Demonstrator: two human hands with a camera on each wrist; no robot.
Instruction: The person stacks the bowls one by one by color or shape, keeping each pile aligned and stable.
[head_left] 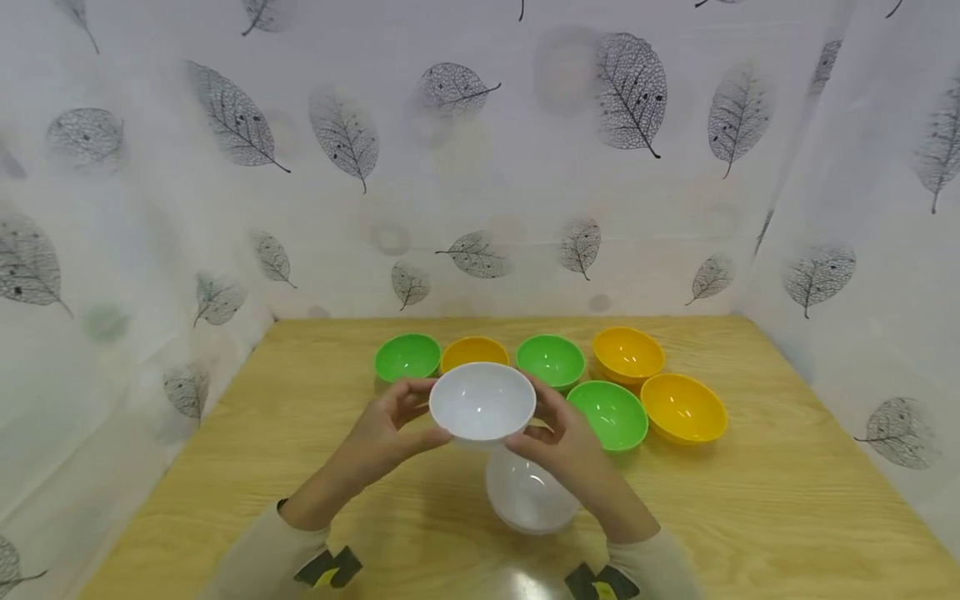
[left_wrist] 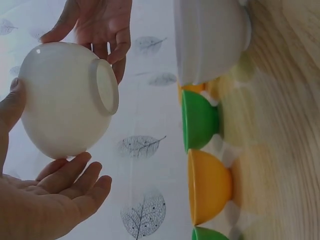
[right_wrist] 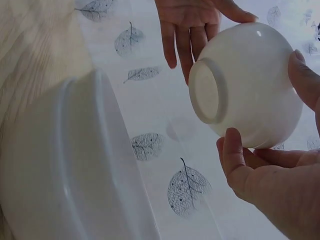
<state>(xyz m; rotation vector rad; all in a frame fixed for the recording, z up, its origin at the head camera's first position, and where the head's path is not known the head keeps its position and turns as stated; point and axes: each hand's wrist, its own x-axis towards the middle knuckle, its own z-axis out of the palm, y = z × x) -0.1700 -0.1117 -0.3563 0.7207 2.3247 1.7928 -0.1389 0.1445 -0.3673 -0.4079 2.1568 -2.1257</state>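
Note:
A white bowl (head_left: 482,402) is held up above the table between both hands. My left hand (head_left: 386,437) grips its left side, thumb near the front rim and fingers against the outer wall. On the opposite side my right hand (head_left: 558,433) holds it the same way. Both wrist views show the held bowl's underside and foot ring, with the right hand's fingers (right_wrist: 232,155) touching the wall. Below it, more white bowls (head_left: 531,493) sit on the table, nested; two rims show on this stack (right_wrist: 55,160) in the right wrist view. The right hand partly hides the stack.
Behind the hands stand green bowls (head_left: 407,358), (head_left: 551,361), (head_left: 607,415) and orange bowls (head_left: 628,354), (head_left: 682,407). Another orange bowl (head_left: 475,352) is partly covered by the held one. A leaf-patterned curtain (head_left: 480,167) borders the wooden table (head_left: 772,500) at the back and sides.

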